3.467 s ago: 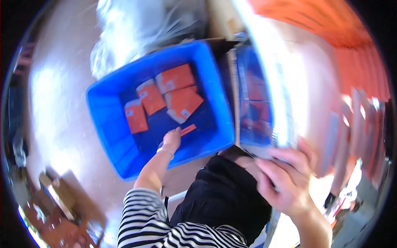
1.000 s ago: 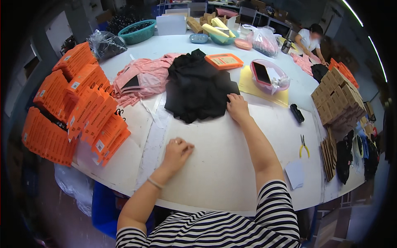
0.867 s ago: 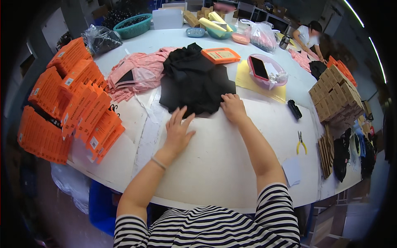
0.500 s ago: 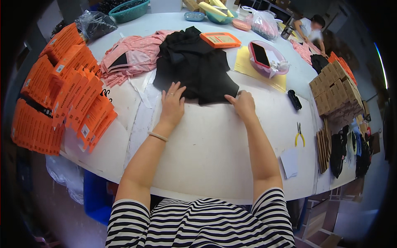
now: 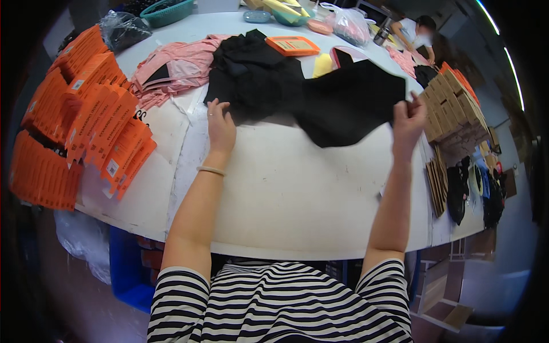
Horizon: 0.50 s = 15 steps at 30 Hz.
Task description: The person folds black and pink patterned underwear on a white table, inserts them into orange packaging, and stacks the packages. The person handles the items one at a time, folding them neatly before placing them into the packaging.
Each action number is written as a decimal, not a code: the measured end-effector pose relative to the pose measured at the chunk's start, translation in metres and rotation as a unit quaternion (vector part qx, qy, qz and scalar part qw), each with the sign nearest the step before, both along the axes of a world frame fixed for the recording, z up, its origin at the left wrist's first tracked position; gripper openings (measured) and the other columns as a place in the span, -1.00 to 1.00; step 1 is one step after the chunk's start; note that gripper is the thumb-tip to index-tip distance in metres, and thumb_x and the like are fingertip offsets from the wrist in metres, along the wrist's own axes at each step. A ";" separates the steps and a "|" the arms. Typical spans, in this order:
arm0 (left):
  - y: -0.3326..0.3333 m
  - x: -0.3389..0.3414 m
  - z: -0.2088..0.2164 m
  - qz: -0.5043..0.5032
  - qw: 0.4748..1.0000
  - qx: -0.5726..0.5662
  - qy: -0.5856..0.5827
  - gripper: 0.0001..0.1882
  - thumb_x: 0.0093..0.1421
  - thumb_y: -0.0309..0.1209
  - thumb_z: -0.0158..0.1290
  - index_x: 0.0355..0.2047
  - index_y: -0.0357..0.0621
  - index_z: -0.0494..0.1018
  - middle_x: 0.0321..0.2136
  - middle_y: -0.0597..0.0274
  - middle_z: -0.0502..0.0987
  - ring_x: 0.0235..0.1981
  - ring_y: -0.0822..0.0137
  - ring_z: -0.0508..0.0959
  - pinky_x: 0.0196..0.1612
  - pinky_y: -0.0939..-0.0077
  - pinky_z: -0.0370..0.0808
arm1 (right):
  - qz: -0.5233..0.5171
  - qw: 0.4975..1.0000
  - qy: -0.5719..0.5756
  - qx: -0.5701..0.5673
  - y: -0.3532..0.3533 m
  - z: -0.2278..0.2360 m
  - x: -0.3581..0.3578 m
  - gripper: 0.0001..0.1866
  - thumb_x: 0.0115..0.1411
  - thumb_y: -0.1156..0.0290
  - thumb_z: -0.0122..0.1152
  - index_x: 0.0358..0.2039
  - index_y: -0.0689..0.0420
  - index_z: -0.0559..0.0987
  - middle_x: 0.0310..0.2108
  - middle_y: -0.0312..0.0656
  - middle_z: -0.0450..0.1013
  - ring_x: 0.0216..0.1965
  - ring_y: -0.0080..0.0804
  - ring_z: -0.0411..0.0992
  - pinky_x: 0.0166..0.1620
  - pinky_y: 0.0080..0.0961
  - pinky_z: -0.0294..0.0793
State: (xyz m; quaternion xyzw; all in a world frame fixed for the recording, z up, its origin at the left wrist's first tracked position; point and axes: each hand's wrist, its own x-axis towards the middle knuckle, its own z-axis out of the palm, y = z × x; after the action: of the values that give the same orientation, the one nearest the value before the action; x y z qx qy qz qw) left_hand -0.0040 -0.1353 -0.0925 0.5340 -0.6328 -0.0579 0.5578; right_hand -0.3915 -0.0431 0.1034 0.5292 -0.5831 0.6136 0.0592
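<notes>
My right hand (image 5: 409, 121) pinches the right edge of a pair of black underpants (image 5: 354, 100), which hangs stretched out above the table and is slightly blurred. At its left end it meets a heap of black garments (image 5: 251, 74); where one stops and the other starts is hard to make out. By the heap's lower left edge rests my left hand (image 5: 222, 128), fingers apart, touching or very near the cloth. Left of the heap lie pink garments (image 5: 177, 66) with a black patch showing. An orange flat package (image 5: 293, 46) lies behind the heap.
Stacks of orange packages (image 5: 86, 114) stand on the left of the white table (image 5: 274, 194). Small brown boxes (image 5: 452, 106) are piled at the right. A teal basket (image 5: 167, 12) and a plastic bag (image 5: 347, 24) sit at the back. Another person (image 5: 413, 34) works at the far right.
My right hand has moved right and lifted the black underpants off the heap, now covering much of the purple bowl and yellow sheet. My left hand has shifted slightly left.
</notes>
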 end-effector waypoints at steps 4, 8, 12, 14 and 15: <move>0.004 0.001 0.010 -0.037 0.997 -0.051 -0.054 -0.71 0.22 -0.68 0.01 -0.07 -0.18 0.50 0.18 -0.04 0.42 0.35 -0.18 0.26 0.35 0.07 0.25 | 0.119 0.987 -0.090 0.066 0.071 0.069 0.013 -0.71 0.37 0.45 0.14 0.04 0.32 0.55 -0.14 -0.29 0.51 -0.15 -0.69 0.43 -0.03 -0.68 0.42; 0.006 0.007 0.017 -0.039 0.995 -0.079 -0.048 -0.70 0.17 -0.72 0.02 -0.19 -0.10 0.59 0.05 0.14 0.52 0.26 -0.04 0.40 0.29 0.14 0.37 | 0.137 0.978 -0.010 0.155 0.083 0.071 0.012 -0.74 0.39 0.38 0.16 0.00 0.24 0.58 -0.18 -0.32 0.52 -0.13 -0.66 0.42 0.00 -0.68 0.40; 0.018 -0.009 0.028 -0.062 0.995 -0.065 -0.041 -0.69 0.14 -0.72 0.05 -0.20 -0.09 0.61 0.02 0.17 0.54 0.24 0.03 0.42 0.26 0.20 0.40 | 0.125 0.975 0.094 0.158 0.058 0.066 -0.043 -0.76 0.39 0.35 0.18 0.00 0.16 0.61 -0.17 -0.35 0.54 -0.10 -0.68 0.42 0.02 -0.67 0.39; 0.030 -0.008 0.041 -0.086 0.995 -0.054 -0.006 -0.74 0.19 -0.69 0.07 -0.19 -0.10 0.62 0.01 0.17 0.55 0.23 0.09 0.42 0.25 0.25 0.40 | 0.139 0.982 0.087 0.094 0.056 0.076 -0.044 -0.75 0.40 0.34 0.19 0.01 0.15 0.60 -0.16 -0.35 0.55 -0.09 -0.68 0.42 0.03 -0.67 0.39; 0.037 0.000 0.051 -0.091 0.995 -0.050 0.010 -0.75 0.21 -0.68 0.07 -0.19 -0.10 0.62 0.01 0.17 0.55 0.23 0.10 0.43 0.24 0.26 0.40 | 0.147 0.985 0.051 0.067 0.061 0.085 -0.029 -0.75 0.39 0.35 0.21 0.02 0.13 0.60 -0.12 -0.34 0.56 -0.06 -0.67 0.43 0.05 -0.67 0.38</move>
State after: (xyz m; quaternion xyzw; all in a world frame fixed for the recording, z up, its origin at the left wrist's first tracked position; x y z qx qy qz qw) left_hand -0.0041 -0.0982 -0.0412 0.4449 -0.6756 -0.0821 0.5822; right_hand -0.4205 0.0179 0.1881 0.6426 -0.5349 0.5473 -0.0380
